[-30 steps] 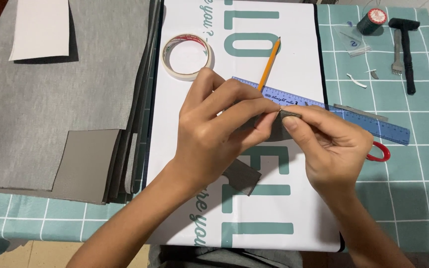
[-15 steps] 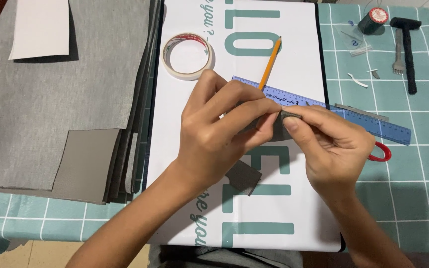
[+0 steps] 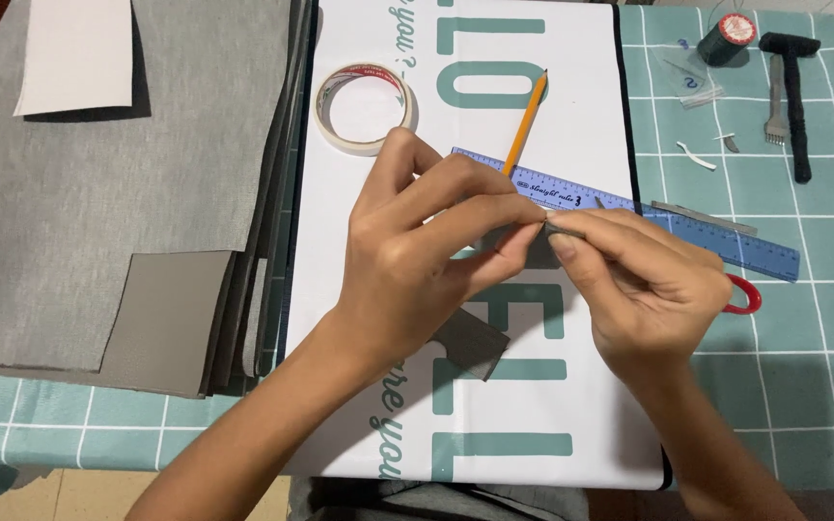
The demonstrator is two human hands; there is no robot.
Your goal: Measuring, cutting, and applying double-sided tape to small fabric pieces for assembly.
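Both hands, left hand (image 3: 417, 241) and right hand (image 3: 649, 280), pinch a small grey scrap (image 3: 560, 230) over the blue ruler (image 3: 629, 207); such a fingertip hold could easily let it slip onto the white mat (image 3: 571, 106).

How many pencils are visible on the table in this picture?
1. The yellow pencil lies slanted on the white mat, its lower end at the blue ruler, above both hands. More could be hidden under the hands or the grey fabric.
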